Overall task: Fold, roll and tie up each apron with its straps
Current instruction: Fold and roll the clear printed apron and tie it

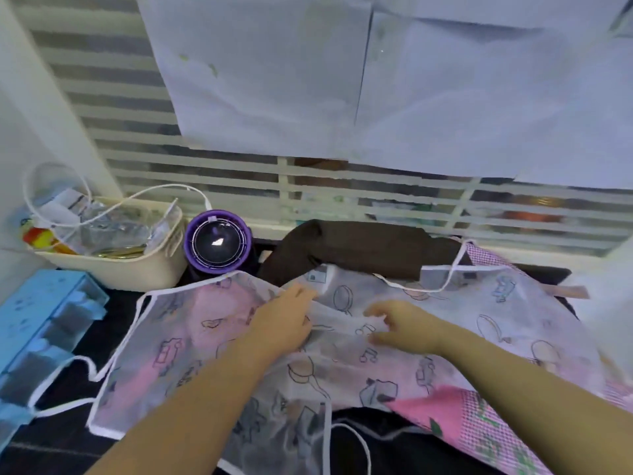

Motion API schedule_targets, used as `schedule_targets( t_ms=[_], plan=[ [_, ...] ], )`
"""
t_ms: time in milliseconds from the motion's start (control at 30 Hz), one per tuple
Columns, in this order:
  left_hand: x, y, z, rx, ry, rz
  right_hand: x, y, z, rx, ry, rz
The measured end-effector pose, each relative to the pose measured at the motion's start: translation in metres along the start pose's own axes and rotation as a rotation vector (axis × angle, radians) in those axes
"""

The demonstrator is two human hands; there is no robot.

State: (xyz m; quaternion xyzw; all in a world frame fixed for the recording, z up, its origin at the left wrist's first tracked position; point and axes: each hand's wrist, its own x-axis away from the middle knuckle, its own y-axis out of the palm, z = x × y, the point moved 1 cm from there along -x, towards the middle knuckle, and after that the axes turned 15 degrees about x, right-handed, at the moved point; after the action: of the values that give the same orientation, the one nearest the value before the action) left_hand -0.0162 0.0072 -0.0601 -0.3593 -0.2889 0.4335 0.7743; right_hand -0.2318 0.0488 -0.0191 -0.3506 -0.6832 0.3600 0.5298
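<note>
Both my hands are down on the sheer white apron [346, 368], the one printed with little outline drawings, which lies spread across the dark counter [68, 440] directly in front of me. My right hand [406, 329] has its fingers curled and is pinching a raised ridge of the fabric. My left hand [284, 323] reaches toward the same ridge from the other side. Its fingertips disappear at the fold, so I cannot tell whether it grips the cloth or only presses it.

The ridge runs between my hands, close to the apron's middle. The apron seems to lie with its long way roughly left to right, so I judge the next fold will bring one side over the other along that line. My left hand is nearer the left edge and the loose white strap [85, 368] trailing off it. My right is nearer the looped strap [452, 272] at the far right. A third strap [342, 437] hangs off the near edge.

Through the sheer cloth I see pink, and a pink gingham apron [479, 437] pokes out at the near right. How much of it lies underneath is hidden. Behind sits a dark brown cloth [359, 248], bunched, which I cannot identify further. Everything is motion-blurred, and the apron's right end is hard to trace.
</note>
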Motion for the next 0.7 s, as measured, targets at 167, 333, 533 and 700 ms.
schedule_targets(
  t_ms=[167,333,533,700],
  plan=[
    [-0.015,0.012,-0.004,-0.064,-0.080,-0.039,-0.004,0.026,0.018,0.078,0.067,0.088],
    [-0.007,0.014,-0.004,0.033,0.025,0.001,-0.004,0.022,0.025,0.039,0.047,0.049],
    [0.033,0.010,-0.008,0.079,0.352,0.145,-0.031,-0.001,0.024,-0.031,0.033,0.236],
    [0.058,-0.005,0.001,0.056,0.528,0.282,-0.055,-0.021,-0.002,-0.046,-0.037,0.289]
  ],
)
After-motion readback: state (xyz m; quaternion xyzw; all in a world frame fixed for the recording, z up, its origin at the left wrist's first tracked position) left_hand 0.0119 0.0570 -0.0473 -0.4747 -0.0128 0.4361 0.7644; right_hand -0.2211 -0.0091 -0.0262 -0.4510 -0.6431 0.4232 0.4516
